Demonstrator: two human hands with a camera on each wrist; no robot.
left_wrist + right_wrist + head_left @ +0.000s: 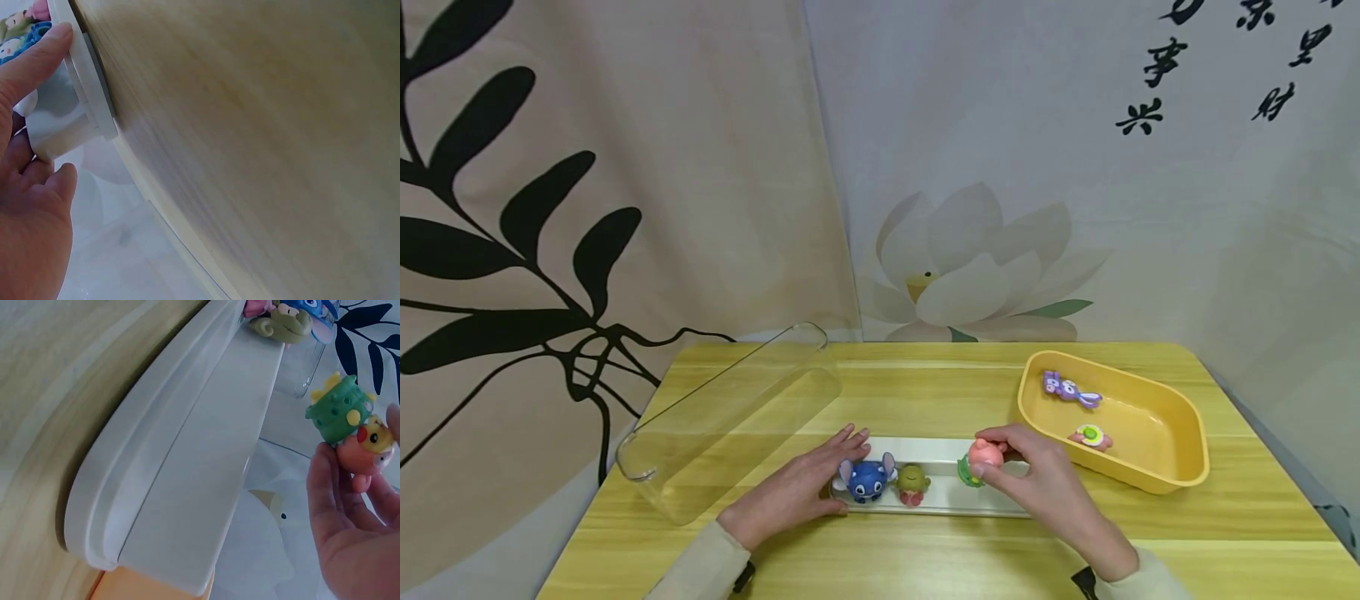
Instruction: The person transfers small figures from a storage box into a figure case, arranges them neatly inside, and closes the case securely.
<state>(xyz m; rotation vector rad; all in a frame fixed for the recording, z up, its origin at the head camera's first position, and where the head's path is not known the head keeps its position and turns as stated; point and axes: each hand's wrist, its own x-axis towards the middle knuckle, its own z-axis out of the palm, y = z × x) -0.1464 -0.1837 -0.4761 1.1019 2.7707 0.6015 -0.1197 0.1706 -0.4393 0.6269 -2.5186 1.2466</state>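
My left hand (805, 483) grips the left end of a long white display base (925, 450), its thumb on the near edge and its other fingers round the far side. Beside that hand a blue big-eared figurine (867, 481) stands on the base, with an olive-green figurine (913, 481) with a pink lower part to its right. My right hand (1045, 475) pinches a toy figurine (985, 454) between thumb and fingers over the right part of the base. In the right wrist view this figurine shows a green, bumpy part (340, 412), yellow bits and a round pink part.
A yellow tray (1150, 408) stands at the right, holding a purple figurine (1071, 389) and a pink one (1092, 437) with a white-and-green disc. At the left lies a clear plastic cover (737, 425), reaching past the table's left edge. A printed cloth hangs behind.
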